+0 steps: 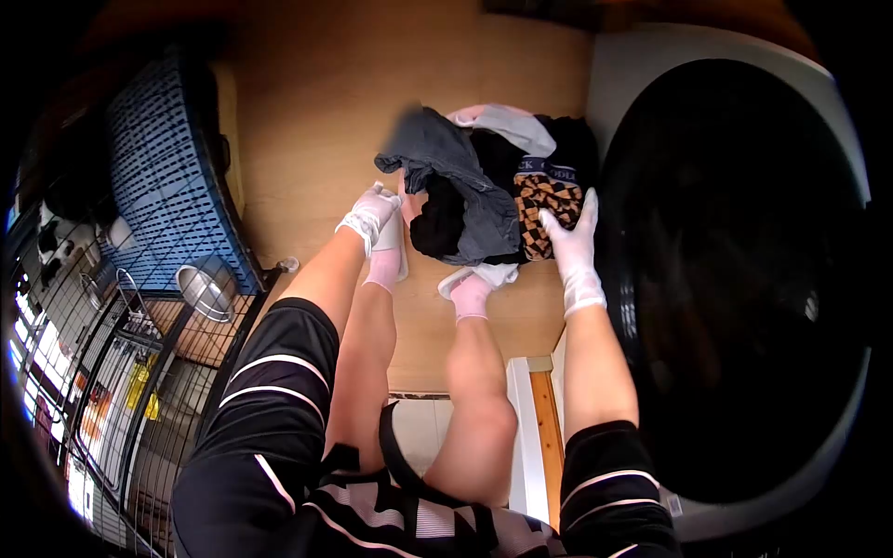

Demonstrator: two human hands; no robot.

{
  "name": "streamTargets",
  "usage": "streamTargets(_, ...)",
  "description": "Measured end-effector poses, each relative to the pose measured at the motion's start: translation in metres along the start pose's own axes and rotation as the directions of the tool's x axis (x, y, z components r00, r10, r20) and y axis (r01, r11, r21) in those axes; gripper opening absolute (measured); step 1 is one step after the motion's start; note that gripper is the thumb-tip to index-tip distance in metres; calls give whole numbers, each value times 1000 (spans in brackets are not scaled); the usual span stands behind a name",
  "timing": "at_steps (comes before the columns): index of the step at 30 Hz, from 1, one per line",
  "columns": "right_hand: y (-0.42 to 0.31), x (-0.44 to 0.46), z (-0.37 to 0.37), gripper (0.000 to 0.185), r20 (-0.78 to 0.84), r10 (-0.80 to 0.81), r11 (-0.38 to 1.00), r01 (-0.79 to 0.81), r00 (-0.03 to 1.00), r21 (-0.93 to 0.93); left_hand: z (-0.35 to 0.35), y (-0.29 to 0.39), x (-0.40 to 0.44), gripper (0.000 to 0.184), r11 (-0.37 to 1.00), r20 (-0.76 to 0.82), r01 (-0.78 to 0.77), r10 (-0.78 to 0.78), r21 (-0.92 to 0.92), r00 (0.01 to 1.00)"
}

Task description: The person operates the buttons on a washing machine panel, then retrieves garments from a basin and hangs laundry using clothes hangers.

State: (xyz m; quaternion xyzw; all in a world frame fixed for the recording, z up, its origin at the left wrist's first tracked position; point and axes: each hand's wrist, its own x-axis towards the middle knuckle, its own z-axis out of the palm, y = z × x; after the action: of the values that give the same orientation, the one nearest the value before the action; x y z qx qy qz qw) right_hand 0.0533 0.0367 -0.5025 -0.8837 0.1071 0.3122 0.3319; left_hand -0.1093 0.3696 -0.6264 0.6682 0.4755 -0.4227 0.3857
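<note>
A heap of clothes lies on the wooden floor, with a grey garment (456, 181) on its left, black cloth (437, 223) beneath that, and a white-and-pink piece (512, 126) at the back. My left hand (372, 212), in a white glove, is closed at the heap's left edge near a pink cloth; what its fingers hold is too small to make out. On the right, my right hand (577, 246), also gloved, rests against a black-and-orange checkered garment (544, 209) with a dark waistband, its thumb and fingers apart.
A large appliance with a round black door (726, 279) stands at the right. To the left are a wire cage (139, 400), a blue patterned panel (172, 177), a metal bowl (206, 288) and a black-and-white animal (65, 244). My feet in pink socks (468, 296) are by the heap.
</note>
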Motion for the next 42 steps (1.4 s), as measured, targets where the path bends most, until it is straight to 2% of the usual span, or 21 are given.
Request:
streamTargets(2, 14, 28, 24, 99, -54, 0, 1000, -1, 999, -25, 4, 26, 2, 62, 996, 46, 72, -74, 58, 996)
streamTargets(4, 28, 50, 45, 97, -125, 40, 999, -38, 991, 20, 16, 25, 16, 55, 986, 41, -143, 140, 85, 989)
streamTargets(5, 34, 55, 52, 86, -162, 26, 1000, -27, 986, -3, 23, 24, 24, 51, 964, 38, -247, 244, 101, 969)
streamTargets(7, 44, 51, 67, 69, -143, -99, 992, 85, 985, -97, 23, 13, 32, 41, 776, 47, -607, 609, 174, 792)
streamTargets(8, 47, 45, 80, 58, 4, -198, 977, 198, 980, -85, 26, 13, 29, 35, 904, 102, -427, 426, -22, 899)
streamTargets(9, 51, 33, 98, 53, -23, -181, 983, 180, 983, -30, 29, 13, 26, 29, 962, 153, -193, 224, -193, 963)
streamTargets(11, 45, 20, 110, 49, 100, -89, 987, 74, 991, 146, 23, 12, 27, 23, 972, 277, -100, 37, 214, 960)
streamTargets(12, 37, 14, 114, 49, 99, -96, 991, 87, 990, 99, 22, 7, 16, 23, 981, 181, -15, 51, -195, 982)
streamTargets(15, 5, -14, 116, 52, 110, -127, 992, 128, 986, -1, -8, -3, -24, 29, 909, 108, -51, 105, -414, 989)
streamTargets(18, -15, -59, 88, 54, 219, -46, 999, 39, 975, 34, -30, -37, -74, 26, 977, 159, -192, 176, 92, 972)
streamTargets(21, -61, -77, 69, 58, 223, -187, 982, 172, 957, 82, -70, -91, -124, 31, 986, 101, -84, 70, 147, 992)
streamTargets(23, -105, -107, 47, 61, 323, -191, 982, 180, 927, 64, -98, -108, -158, 30, 996, 80, -15, 8, 90, 997)
streamTargets(27, -160, -107, -4, 70, 262, -371, 924, 325, 891, 202, -129, -87, -194, 29, 984, 17, 43, -41, -171, 999)
streamTargets(28, -81, -76, 16, 70, 207, -388, 917, 353, 898, 184, -87, -92, -150, 29, 964, 31, 24, -17, -265, 999)
streamTargets(29, -58, -83, 8, 70, 192, -391, 916, 360, 900, 177, -73, -87, -146, 29, 936, 44, 21, -6, -350, 999)
streamTargets(34, -41, -150, -37, 72, 232, -410, 907, 368, 882, 205, -66, -64, -158, 28, 775, 54, -46, 103, -631, 993)
streamTargets(36, -108, -146, -89, 70, 19, -594, 790, 578, 804, 204, -95, -13, -179, 27, 700, 13, -169, 247, -694, 969)
streamTargets(39, -89, -177, -154, 60, -283, -712, 618, 765, 642, 179, -88, 30, -211, 27, 619, 3, -268, 401, -739, 916)
streamTargets(40, -61, -195, -174, 50, -493, -687, 586, 808, 534, 58, -79, 41, -225, 26, 588, -2, -300, 454, -751, 891)
streamTargets(41, -33, -209, -194, 37, -683, -538, 469, 849, 494, 244, -69, 51, -237, 26, 571, 6, -326, 502, -754, 865)
streamTargets(42, -17, -232, -213, 31, -802, -424, 622, 779, 421, 80, -73, 54, -253, 26, 553, 15, -324, 520, -768, 854)
